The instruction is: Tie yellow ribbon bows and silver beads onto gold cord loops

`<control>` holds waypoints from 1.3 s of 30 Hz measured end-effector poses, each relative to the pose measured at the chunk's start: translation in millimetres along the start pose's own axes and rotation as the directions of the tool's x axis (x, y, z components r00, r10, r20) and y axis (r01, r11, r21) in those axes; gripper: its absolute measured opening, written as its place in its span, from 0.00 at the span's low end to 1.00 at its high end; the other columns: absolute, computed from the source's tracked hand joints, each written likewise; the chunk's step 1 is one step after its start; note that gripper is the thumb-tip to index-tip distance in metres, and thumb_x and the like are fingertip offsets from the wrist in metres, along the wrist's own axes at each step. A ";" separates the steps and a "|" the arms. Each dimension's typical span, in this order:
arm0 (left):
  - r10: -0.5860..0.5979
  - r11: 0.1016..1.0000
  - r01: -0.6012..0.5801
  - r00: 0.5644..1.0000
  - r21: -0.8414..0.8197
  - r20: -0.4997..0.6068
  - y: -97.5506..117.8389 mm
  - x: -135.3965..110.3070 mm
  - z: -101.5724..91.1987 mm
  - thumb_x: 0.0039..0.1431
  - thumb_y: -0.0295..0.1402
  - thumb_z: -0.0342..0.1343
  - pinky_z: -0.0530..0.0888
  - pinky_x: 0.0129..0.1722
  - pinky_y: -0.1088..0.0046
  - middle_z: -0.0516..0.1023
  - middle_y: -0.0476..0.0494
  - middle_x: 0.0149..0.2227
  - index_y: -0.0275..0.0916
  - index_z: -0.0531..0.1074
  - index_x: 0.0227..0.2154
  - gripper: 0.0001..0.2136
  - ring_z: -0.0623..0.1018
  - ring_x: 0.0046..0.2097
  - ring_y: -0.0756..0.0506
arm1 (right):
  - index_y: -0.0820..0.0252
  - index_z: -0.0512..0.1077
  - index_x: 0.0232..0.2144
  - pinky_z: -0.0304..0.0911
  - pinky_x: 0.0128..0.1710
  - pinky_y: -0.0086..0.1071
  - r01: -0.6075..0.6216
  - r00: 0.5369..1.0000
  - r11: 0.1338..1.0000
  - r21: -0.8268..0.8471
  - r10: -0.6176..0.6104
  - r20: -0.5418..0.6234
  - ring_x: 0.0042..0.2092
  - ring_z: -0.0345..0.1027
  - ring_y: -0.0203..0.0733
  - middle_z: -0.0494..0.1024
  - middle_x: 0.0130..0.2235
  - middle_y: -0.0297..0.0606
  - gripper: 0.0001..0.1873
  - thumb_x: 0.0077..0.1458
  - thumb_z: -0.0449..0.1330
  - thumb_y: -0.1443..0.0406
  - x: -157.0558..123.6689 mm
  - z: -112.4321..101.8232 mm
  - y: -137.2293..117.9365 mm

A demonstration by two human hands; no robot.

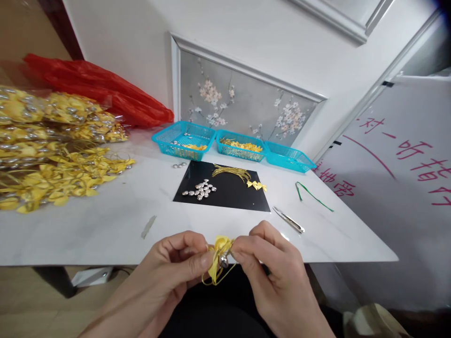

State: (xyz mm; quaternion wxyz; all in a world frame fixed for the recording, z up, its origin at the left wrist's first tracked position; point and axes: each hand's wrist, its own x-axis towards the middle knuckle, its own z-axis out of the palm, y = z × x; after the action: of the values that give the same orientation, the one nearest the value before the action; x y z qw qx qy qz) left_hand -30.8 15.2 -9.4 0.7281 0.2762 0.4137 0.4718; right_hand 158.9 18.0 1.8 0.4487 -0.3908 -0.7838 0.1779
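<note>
Both my hands meet just in front of the table's near edge, pinching one small yellow ribbon bow (221, 246) with a silver bead (224, 261) and a gold cord loop hanging below it. My left hand (176, 265) grips the bow from the left with thumb and forefinger. My right hand (275, 270) pinches it from the right. On the black mat (229, 192) lie several silver beads (200, 189), a bundle of gold cords (230, 172) and a loose yellow bow (256, 185).
A big heap of finished yellow bows (52, 155) fills the table's left side, with a red plastic bag (102, 91) behind. Three turquoise baskets (185, 139) line the back. Tweezers (289, 219) and a green strip (312, 195) lie right of the mat on the white table (105, 225).
</note>
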 end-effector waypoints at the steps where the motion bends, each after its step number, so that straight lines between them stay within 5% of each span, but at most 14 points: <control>1: -0.009 1.000 0.009 1.000 -0.004 0.012 0.2 0.0 0.1 0.42 0.29 0.75 0.70 0.30 0.82 0.78 0.52 0.24 0.42 0.79 0.22 0.09 0.74 0.27 0.53 | 0.57 0.78 0.37 0.63 0.28 0.27 -0.007 1.000 1.000 0.009 0.007 0.007 0.31 0.65 0.35 0.66 0.30 0.33 0.11 0.66 0.55 0.70 0.2 0.0 0.3; 10: -0.043 0.998 0.045 0.999 -0.053 0.026 2.2 -2.2 3.1 0.38 0.30 0.77 0.70 0.28 0.82 0.78 0.52 0.22 0.41 0.80 0.21 0.11 0.74 0.26 0.53 | 0.56 0.77 0.33 0.62 0.27 0.28 -0.062 0.997 0.992 0.108 0.066 -0.040 0.30 0.65 0.36 0.67 0.30 0.33 0.12 0.65 0.56 0.70 0.9 6.3 -4.7; 39: -0.087 0.994 0.088 0.996 -0.059 0.025 1.3 -1.4 1.9 0.40 0.30 0.77 0.69 0.26 0.82 0.78 0.52 0.22 0.41 0.79 0.23 0.11 0.73 0.25 0.53 | 0.52 0.78 0.44 0.60 0.30 0.30 0.047 0.997 0.999 -0.012 -0.046 0.054 0.33 0.62 0.36 0.62 0.33 0.33 0.18 0.66 0.52 0.75 0.1 -3.1 1.2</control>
State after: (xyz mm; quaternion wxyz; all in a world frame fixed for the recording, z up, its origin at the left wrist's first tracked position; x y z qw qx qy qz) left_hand -30.0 14.5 -6.9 0.7605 0.2411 0.4029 0.4485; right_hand 162.0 18.6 2.7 0.4290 -0.3705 -0.8056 0.1723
